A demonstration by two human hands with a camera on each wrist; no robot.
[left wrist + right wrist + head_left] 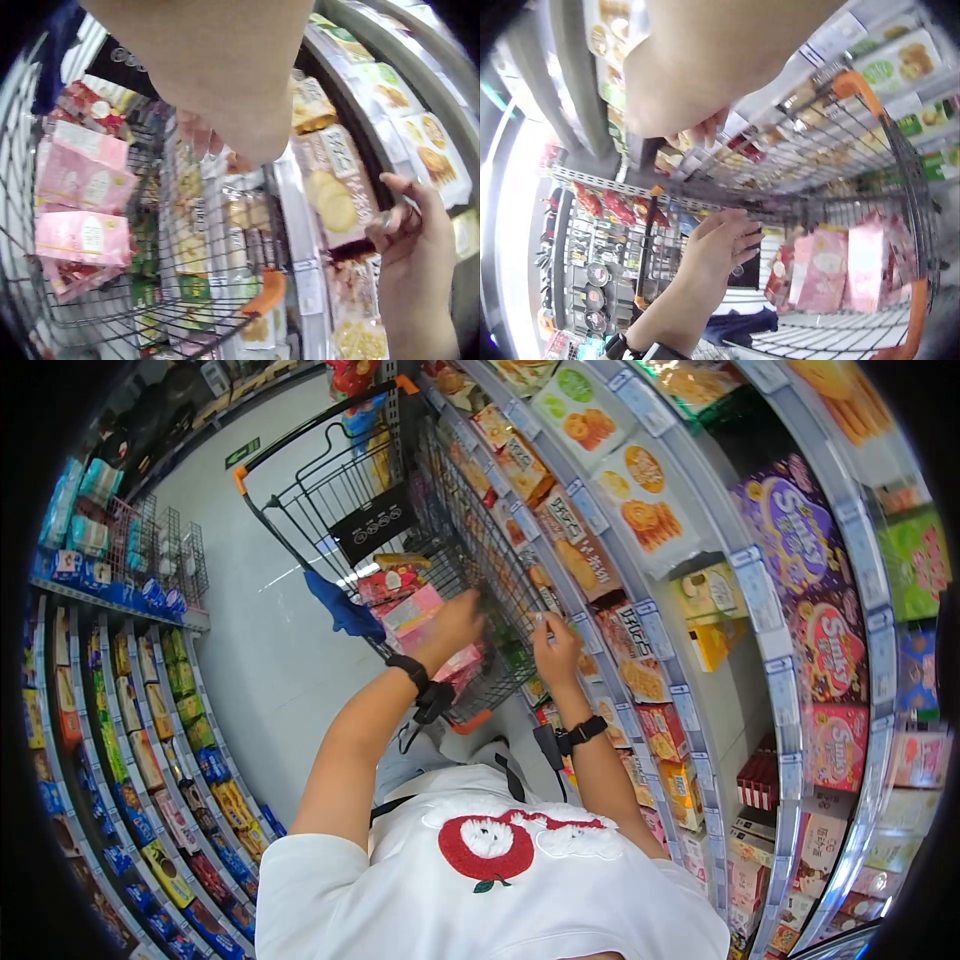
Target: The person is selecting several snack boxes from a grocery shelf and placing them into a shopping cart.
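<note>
My left hand (458, 622) hangs over the wire cart (505, 690), its fingers apart and a little bent, with nothing in them; the right wrist view shows this left hand (716, 251) beside the pink packages (821, 266). Beneath it in the cart lie pink packages (415, 610) and a red package (390, 585). My right hand (556, 648) is raised between the cart's side and the shelf. In the left wrist view the right hand (420, 240) has loosely bent fingers, is empty and is in front of a brown biscuit package (334, 191).
Shelves of snacks run along the right, with purple bags (785, 530) and pink bags (830, 650). More packaged goods fill the left shelf (140, 760). A blue cloth (340, 605) hangs at the cart's handle side. Pale floor (285, 690) lies left of the cart.
</note>
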